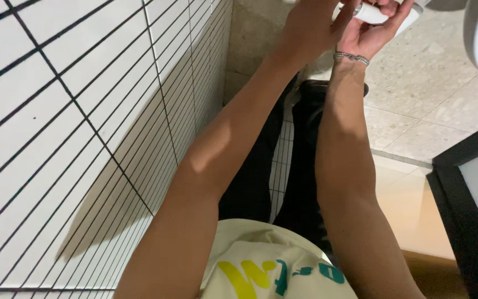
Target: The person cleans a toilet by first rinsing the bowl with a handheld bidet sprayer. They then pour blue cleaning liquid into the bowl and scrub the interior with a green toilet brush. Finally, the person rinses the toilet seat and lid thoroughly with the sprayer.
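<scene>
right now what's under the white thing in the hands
The white object lies in the right hand, whose palm and fingers cup it from below. Beneath them is speckled stone floor. The left hand covers its near end; its top is out of frame.

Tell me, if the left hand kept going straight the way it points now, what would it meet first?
The left hand points up and rightward, its fingers already at the small white tube-shaped object that the right hand cradles. That object comes first; the frame's top edge hides what lies beyond.
</scene>
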